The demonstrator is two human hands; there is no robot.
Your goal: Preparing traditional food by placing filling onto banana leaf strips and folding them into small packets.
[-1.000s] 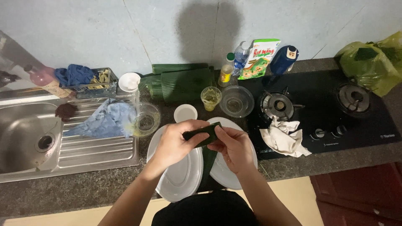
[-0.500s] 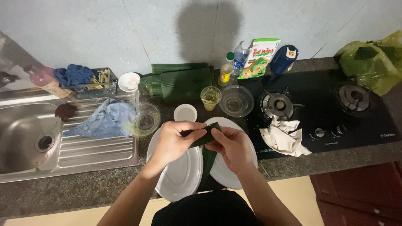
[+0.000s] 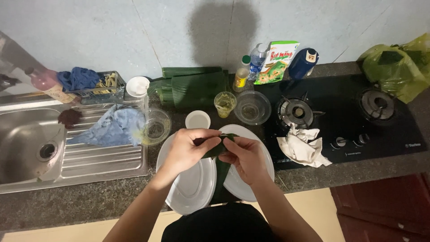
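The table (image 3: 89,204) carries the steel sink (image 3: 27,143) and black stove (image 3: 349,121), unchanged from a second ago. Before me two white plates (image 3: 192,188) overlap, a long green leaf (image 3: 220,175) lying between them. My left hand (image 3: 188,150) and right hand (image 3: 244,157) stay together above it, both clamped on the folded leaf packet (image 3: 218,145); my fingers have closed tighter, so the fold looks further pressed.

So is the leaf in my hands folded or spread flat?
Folded. Both hands, left hand and right hand, pinch the green leaf into a small bundle above the white plates.
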